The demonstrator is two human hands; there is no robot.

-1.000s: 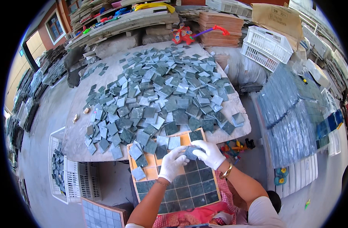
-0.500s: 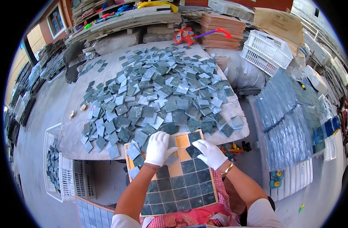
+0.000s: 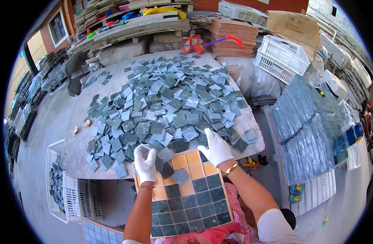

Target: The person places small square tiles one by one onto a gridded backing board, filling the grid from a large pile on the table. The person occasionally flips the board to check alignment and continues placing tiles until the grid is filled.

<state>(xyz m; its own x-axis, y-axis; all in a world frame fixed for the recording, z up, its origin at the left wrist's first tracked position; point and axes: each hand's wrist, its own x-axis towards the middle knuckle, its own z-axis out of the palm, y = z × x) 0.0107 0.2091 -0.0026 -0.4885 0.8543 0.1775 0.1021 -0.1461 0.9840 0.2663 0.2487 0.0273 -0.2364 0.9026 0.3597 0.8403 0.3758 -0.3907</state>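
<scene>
A shallow wooden frame tray (image 3: 231, 203) with a grid of square cells rests in front of me. Dark green stone tiles (image 3: 190, 202) fill its near rows, while orange cells show farther up. Loose tiles lie tilted on it, among them a pale grey tile (image 3: 180, 177). At the tray's far left corner, my left hand (image 3: 145, 166), white-gloved, pinches a grey tile (image 3: 143, 150) between thumb and fingers. My right hand (image 3: 217, 151), gloved too, reaches over the far right corner to the pile's edge, thumb and forefinger apart. Its other fingers are partly hidden.
A large pile of loose square tiles (image 3: 162, 97) covers much of the pale table (image 3: 76, 150). White crates (image 3: 82, 195) stand lower left, one with tiles. Wrapped tile stacks (image 3: 304, 142) stand at right. A red toy (image 3: 193, 42) lies at the table's far edge.
My right hand has moved from the tray's right side up toward the pile. The left has shifted left to the far left corner. A grey tile lies tilted mid-tray; more orange cells show.
</scene>
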